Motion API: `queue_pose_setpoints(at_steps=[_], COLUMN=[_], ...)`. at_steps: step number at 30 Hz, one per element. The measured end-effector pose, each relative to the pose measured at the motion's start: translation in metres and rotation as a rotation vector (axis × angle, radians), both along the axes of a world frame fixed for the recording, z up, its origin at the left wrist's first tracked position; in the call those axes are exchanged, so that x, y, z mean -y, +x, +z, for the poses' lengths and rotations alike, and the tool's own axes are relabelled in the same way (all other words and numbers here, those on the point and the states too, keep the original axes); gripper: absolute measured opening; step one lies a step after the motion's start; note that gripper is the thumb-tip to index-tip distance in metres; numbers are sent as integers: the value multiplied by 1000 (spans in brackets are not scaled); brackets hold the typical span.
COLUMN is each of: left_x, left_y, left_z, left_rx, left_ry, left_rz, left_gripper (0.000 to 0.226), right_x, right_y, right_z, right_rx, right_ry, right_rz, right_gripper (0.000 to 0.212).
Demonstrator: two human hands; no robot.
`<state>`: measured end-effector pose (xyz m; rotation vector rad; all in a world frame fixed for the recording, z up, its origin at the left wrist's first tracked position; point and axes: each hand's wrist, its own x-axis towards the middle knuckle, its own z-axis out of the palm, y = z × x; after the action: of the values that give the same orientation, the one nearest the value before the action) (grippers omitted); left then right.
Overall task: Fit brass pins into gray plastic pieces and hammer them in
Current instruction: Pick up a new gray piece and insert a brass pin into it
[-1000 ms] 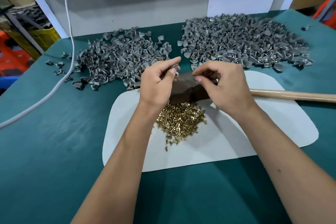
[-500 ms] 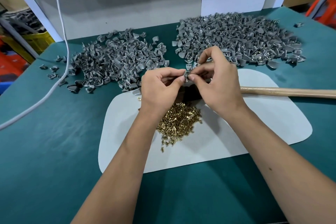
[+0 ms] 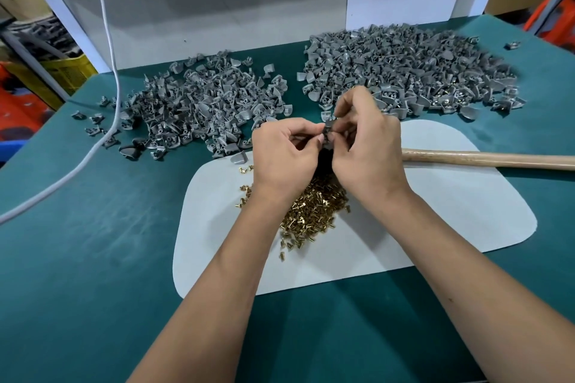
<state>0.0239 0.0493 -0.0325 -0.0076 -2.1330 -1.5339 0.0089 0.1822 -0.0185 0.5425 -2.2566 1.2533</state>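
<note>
Gray plastic, one small piece (image 3: pixel 327 133), sits pinched between my two hands above the white mat (image 3: pixel 466 196). My left hand (image 3: pixel 284 154) holds it with curled thumb and forefinger from the left, and my right hand (image 3: pixel 367 146) closes on it from the right, fingers bent round its top; both grips are pressed onto the same piece, fingertips nearly touching. Whether a pin is already seated in it I cannot tell, as my fingers hide most of it.

Below my wrists the heap of brass pins (image 3: pixel 314 211) lies on the mat, with a few strays (image 3: pixel 245 193) scattered just to its left. Beyond my hands, on the green worktop (image 3: pixel 93 258), lie two heaps of gray pieces: the left heap (image 3: pixel 202 106) and the larger right heap (image 3: pixel 404 71), where bits of brass glint among the pieces. A wooden hammer handle (image 3: pixel 485 158) lies across the mat's far right edge, its head hidden behind my right hand. A white cable (image 3: pixel 105 40) hangs down at the left and trails over the worktop.
</note>
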Motion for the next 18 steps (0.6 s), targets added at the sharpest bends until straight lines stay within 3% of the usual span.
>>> queue_pose_setpoints(at_steps=[5, 9, 18], left_x=[3, 9, 14], left_y=[1, 1, 2], left_z=[1, 2, 3], left_rx=[-8, 8, 41], left_ry=[-24, 8, 105], left_rz=[-8, -1, -44], left_gripper=[23, 20, 18], right_x=[1, -4, -8], right_y=[-1, -5, -8], right_z=[-3, -4, -6], right_rx=[27, 3, -167], right_ry=[-14, 20, 127], right_rz=[-2, 120, 88], right_gripper=[32, 26, 11])
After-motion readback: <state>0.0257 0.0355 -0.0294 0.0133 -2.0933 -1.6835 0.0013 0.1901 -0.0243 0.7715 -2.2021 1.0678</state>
